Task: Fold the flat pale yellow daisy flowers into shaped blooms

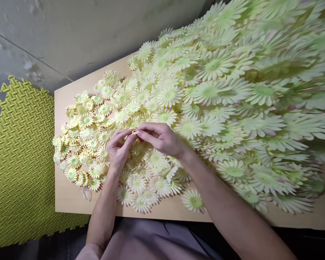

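Above the middle of the heap, my left hand and my right hand meet at the fingertips. Thumb and forefinger of each are pinched on a small pale yellow piece; most of it is covered by the fingers, so its exact kind does not show. Around and beneath them lie many artificial daisy heads with pale cream petals, green centres and some pink tips. Smaller daisy heads are at my left, and larger daisy heads spread to the right, blurred toward the edge.
The flowers cover much of a light wooden table, whose front edge runs close to my body. A yellow-green foam mat stands at the left. Behind the table rises a grey, worn wall. One daisy head lies near the front edge.
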`<state>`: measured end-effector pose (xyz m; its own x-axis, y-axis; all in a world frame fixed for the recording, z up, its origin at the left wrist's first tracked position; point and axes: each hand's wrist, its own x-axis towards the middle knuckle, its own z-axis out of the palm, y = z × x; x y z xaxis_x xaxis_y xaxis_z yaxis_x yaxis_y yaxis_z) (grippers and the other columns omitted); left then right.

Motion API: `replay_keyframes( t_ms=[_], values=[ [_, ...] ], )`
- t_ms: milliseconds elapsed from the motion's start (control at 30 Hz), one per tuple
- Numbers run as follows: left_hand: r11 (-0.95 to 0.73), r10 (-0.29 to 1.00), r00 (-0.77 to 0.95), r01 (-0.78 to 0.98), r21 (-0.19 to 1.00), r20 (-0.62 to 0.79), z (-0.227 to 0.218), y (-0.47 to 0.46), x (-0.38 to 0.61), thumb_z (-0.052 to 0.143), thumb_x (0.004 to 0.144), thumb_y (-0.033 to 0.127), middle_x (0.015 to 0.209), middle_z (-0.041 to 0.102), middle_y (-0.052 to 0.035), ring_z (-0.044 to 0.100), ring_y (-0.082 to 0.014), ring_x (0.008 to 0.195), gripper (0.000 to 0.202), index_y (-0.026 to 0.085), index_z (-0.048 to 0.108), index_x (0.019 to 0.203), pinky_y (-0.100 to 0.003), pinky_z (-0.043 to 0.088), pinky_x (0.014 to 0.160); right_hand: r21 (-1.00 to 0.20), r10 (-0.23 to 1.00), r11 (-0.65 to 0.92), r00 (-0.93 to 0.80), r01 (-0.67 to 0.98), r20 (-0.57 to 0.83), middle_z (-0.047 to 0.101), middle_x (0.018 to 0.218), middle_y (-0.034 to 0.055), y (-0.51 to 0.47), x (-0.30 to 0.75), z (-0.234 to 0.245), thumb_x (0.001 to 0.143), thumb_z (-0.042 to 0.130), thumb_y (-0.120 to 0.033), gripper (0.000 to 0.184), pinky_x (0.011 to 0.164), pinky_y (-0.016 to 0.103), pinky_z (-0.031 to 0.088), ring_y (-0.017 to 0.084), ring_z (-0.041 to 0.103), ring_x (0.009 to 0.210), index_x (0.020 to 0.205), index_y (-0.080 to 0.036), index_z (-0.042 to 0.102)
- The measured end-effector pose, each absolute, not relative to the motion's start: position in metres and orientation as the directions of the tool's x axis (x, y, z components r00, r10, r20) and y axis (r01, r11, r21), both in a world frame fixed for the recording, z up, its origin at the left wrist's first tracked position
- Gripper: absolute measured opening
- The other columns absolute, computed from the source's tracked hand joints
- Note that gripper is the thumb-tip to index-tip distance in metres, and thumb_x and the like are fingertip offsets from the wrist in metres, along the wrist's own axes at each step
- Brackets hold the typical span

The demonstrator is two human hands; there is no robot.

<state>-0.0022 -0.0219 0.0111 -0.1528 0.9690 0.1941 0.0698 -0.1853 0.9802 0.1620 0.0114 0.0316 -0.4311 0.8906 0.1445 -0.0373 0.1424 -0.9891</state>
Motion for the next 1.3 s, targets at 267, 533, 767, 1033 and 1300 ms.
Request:
replay_keyframes(
  t_ms=[267,533,767,1033,1300],
  values=[
    [-0.168,0.974,-0.149,0.034,0.985,0.171,0.0093,-0.0207,-0.0056,0.075,0.081,0.027,0.092,0.069,-0.0031,0.063,-0.0127,0.090,0.013,0.030,0.080,0.093,-0.026,0.050,0.080,-0.992,0.882,0.089,-0.455,-0.091,0.121,0.065,0.081,0.0041,0.0104,0.1614,0.0306,0.089,0.064,-0.037,0.020,0.062,0.029,0.047,0.015,0.057,0.071,0.086,-0.019,0.071],
    [-0.145,0.979,-0.146,0.000,0.989,0.143,0.0104,-0.0210,-0.0042,0.078,0.077,0.030,0.092,0.068,-0.0036,0.062,-0.0144,0.090,0.014,0.030,0.080,0.091,-0.028,0.051,0.079,-0.993,0.897,0.085,-0.428,-0.076,0.110,0.064,0.080,0.0039,0.0087,0.1602,0.0323,0.087,0.067,-0.038,0.020,0.057,0.028,0.046,0.015,0.056,0.070,0.085,-0.018,0.070],
    [-0.165,0.978,-0.131,0.002,0.986,0.164,0.0100,-0.0208,-0.0041,0.077,0.078,0.028,0.092,0.068,-0.0034,0.062,-0.0136,0.089,0.015,0.032,0.080,0.093,-0.026,0.051,0.077,-0.994,0.895,0.078,-0.435,-0.078,0.105,0.063,0.081,0.0044,0.0086,0.1600,0.0338,0.086,0.067,-0.038,0.020,0.057,0.028,0.047,0.015,0.057,0.071,0.084,-0.018,0.070],
    [-0.186,0.975,-0.125,0.009,0.982,0.186,0.0074,-0.0197,-0.0051,0.076,0.079,0.026,0.092,0.068,-0.0028,0.062,-0.0122,0.089,0.016,0.033,0.079,0.093,-0.025,0.051,0.077,-0.994,0.887,0.085,-0.449,-0.075,0.110,0.062,0.080,0.0040,0.0094,0.1615,0.0331,0.089,0.063,-0.034,0.018,0.060,0.029,0.047,0.015,0.057,0.071,0.084,-0.018,0.069],
    [-0.171,0.974,-0.147,0.019,0.985,0.172,0.0086,-0.0194,-0.0047,0.079,0.076,0.029,0.092,0.069,-0.0036,0.062,-0.0132,0.090,0.015,0.030,0.080,0.091,-0.025,0.050,0.076,-0.989,0.898,0.145,-0.415,-0.035,0.146,0.063,0.077,0.0029,0.0096,0.1615,0.0279,0.089,0.060,-0.029,0.014,0.058,0.028,0.046,0.014,0.056,0.068,0.084,-0.018,0.067]
  ],
)
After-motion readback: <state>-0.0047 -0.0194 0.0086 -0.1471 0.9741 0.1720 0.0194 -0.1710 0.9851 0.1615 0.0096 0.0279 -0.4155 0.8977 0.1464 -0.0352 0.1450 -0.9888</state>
